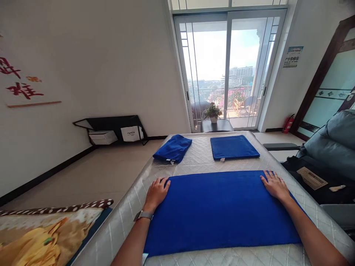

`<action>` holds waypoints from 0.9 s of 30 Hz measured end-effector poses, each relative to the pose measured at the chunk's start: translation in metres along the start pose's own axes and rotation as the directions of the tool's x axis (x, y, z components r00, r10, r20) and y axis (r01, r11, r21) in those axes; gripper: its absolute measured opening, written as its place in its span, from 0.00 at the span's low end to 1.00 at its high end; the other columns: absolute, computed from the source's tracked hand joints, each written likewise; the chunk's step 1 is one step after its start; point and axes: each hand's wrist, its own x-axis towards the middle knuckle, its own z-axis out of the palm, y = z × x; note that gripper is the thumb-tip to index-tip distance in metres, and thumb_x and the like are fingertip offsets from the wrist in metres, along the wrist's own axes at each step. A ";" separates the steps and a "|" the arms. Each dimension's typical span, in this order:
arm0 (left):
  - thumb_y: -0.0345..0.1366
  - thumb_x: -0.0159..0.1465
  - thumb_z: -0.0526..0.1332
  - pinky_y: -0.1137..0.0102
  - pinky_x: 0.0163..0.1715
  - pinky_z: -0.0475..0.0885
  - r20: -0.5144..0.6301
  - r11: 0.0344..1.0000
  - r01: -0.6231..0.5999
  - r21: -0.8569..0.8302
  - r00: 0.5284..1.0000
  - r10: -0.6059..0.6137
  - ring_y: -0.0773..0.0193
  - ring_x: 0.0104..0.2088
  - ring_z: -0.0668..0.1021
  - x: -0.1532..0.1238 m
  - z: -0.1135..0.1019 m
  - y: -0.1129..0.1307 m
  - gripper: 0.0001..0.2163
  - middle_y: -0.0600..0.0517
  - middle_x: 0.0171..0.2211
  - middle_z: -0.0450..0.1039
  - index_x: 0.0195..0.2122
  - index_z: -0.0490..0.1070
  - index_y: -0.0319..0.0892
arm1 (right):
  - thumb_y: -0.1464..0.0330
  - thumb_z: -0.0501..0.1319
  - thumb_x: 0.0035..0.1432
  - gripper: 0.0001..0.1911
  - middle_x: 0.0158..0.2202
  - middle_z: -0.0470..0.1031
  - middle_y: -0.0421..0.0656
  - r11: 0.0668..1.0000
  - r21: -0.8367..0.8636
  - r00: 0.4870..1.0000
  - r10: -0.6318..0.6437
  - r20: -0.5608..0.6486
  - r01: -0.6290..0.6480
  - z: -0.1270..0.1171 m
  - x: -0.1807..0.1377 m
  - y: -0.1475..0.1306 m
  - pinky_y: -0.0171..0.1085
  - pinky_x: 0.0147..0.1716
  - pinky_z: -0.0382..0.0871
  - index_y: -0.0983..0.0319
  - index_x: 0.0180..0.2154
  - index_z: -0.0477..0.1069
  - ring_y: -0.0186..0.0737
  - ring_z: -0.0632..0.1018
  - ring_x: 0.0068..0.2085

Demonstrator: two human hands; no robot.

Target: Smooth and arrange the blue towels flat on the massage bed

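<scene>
A blue cloth [222, 210], towel-like, lies spread flat across a quilted white mattress [194, 164]. At its far left corner rests my left hand [157, 191], fingers slightly bent and lying over the edge, with a watch on the wrist. My right hand [275, 184] lies flat on the far right corner, its fingers apart. Beyond the spread cloth are two more blue cloths: a loosely folded one [174, 147] on the left and a neatly folded rectangle [234, 147] on the right. Small white tags show on both.
A chair with a potted plant [213, 112] stands past the mattress, before a sliding glass door [206, 55]. On the right is a dark armchair [318, 147] with cardboard on it. Yellow fabric [36, 244] lies at the lower left. A black rack [113, 123] holds white boxes by the wall.
</scene>
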 end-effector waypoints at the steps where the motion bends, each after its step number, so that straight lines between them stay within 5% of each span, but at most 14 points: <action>1: 0.44 0.72 0.47 0.57 0.53 0.70 0.002 1.000 0.000 0.000 1.000 0.000 0.51 0.51 0.75 0.000 -0.001 0.000 0.21 0.43 0.54 0.73 0.58 0.72 0.43 | 0.47 0.36 0.68 0.38 0.73 0.47 0.44 1.000 0.005 1.000 0.000 0.003 0.000 -0.001 0.000 0.000 0.52 0.69 0.43 0.57 0.71 0.48 0.50 0.49 0.72; 20: 0.43 0.72 0.49 0.60 0.54 0.68 -0.004 1.000 0.014 -0.022 1.000 -0.014 0.53 0.52 0.74 -0.003 -0.008 0.004 0.19 0.44 0.53 0.73 0.57 0.72 0.44 | 0.51 0.37 0.68 0.36 0.73 0.47 0.46 1.000 -0.012 0.999 0.015 0.034 -0.015 -0.013 -0.006 -0.007 0.55 0.68 0.44 0.59 0.71 0.47 0.50 0.49 0.72; 24: 0.43 0.73 0.49 0.60 0.53 0.67 -0.009 1.000 0.022 -0.013 1.000 -0.022 0.52 0.52 0.74 -0.004 -0.009 0.005 0.19 0.44 0.53 0.73 0.56 0.73 0.44 | 0.57 0.38 0.68 0.34 0.72 0.50 0.49 1.000 -0.013 1.000 0.011 -0.001 -0.011 -0.032 -0.016 -0.035 0.56 0.68 0.41 0.63 0.69 0.54 0.52 0.49 0.72; 27: 0.44 0.73 0.48 0.60 0.53 0.67 -0.014 1.000 0.021 -0.014 1.000 -0.021 0.52 0.51 0.74 -0.004 -0.009 0.005 0.19 0.44 0.53 0.73 0.56 0.73 0.44 | 0.58 0.38 0.69 0.32 0.71 0.54 0.50 0.987 0.104 0.993 -0.121 -0.003 0.120 -0.043 -0.028 -0.082 0.53 0.68 0.44 0.63 0.66 0.60 0.50 0.52 0.71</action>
